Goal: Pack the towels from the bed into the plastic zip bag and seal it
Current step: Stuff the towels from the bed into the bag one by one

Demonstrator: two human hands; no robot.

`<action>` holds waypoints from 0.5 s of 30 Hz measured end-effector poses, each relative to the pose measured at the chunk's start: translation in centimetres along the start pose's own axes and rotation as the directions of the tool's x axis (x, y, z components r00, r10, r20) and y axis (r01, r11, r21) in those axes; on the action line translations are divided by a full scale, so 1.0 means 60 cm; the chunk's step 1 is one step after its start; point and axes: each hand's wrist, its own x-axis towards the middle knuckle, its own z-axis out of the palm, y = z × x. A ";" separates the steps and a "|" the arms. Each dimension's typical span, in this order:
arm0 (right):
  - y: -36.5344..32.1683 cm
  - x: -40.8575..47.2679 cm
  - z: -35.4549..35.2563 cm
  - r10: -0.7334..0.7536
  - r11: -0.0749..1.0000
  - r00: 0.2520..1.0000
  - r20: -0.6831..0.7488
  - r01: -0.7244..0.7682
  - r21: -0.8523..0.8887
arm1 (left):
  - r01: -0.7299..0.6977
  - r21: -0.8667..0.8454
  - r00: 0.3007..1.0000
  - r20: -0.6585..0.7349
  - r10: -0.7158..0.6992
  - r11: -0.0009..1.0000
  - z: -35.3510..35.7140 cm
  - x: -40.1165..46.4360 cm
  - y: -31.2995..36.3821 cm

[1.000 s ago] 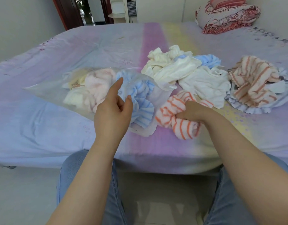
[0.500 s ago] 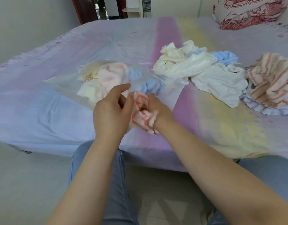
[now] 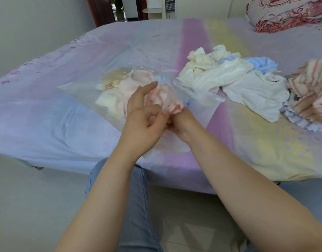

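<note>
A clear plastic zip bag (image 3: 80, 91) lies on the bed with cream, pink and blue towels inside. My left hand (image 3: 144, 122) pinches the bag's open edge near the bed's front. My right hand (image 3: 178, 122) grips an orange-striped white towel (image 3: 163, 99) and has it inside the bag's mouth; its fingers are mostly hidden behind my left hand. A heap of cream, white and blue towels (image 3: 229, 77) lies to the right of the bag. Another striped towel (image 3: 311, 93) lies crumpled at the far right on a pale blue towel.
The bed (image 3: 47, 124) has a pastel lilac, pink and yellow sheet; its front edge runs just above my knees. Patterned red pillows (image 3: 287, 13) sit at the far right corner. A doorway and a pale wall lie behind the bed.
My right hand lifted the striped towel from the bed, carried it left and pushed it into the bag's mouth. My left hand kept holding the bag open. The view shifted left.
</note>
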 end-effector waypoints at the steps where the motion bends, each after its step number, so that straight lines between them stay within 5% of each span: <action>1: -0.011 -0.004 0.019 -0.027 0.999 0.997 0.078 0.025 0.035 | 0.022 -0.061 1.000 0.017 -0.021 0.998 -0.003 0.001 0.004; 3: -0.028 -0.020 0.047 -0.064 0.980 0.982 0.179 0.096 -0.172 | 0.053 -0.079 0.998 0.035 -0.050 0.996 -0.010 0.008 0.009; 6: -0.034 -0.032 0.043 0.069 0.765 0.923 0.378 0.195 -0.614 | 0.078 -0.019 0.997 0.027 -0.078 0.997 -0.026 0.019 0.003; 8: -0.017 -0.024 0.012 0.104 0.662 0.926 0.362 0.207 -0.721 | 0.053 0.049 0.998 0.045 -0.055 0.997 -0.035 0.023 -0.009; 11: 0.027 -0.045 -0.062 -0.236 0.834 0.971 -0.044 0.179 -0.522 | 0.006 0.144 0.992 0.120 -0.024 0.990 -0.032 0.029 -0.025; 13: 0.058 -0.073 -0.111 -0.474 0.845 0.772 -0.423 0.265 -0.464 | 0.023 0.115 0.988 0.151 -0.041 0.993 -0.021 0.036 -0.030; 14: 0.069 -0.085 -0.129 -0.451 0.872 0.742 -0.496 0.247 -0.423 | 0.044 0.087 0.985 0.162 -0.057 0.995 -0.012 0.039 -0.035; 15: 0.077 -0.090 -0.140 -0.337 0.923 0.804 -0.490 0.179 -0.341 | 0.066 0.080 0.980 0.184 -0.079 0.995 -0.001 0.041 -0.038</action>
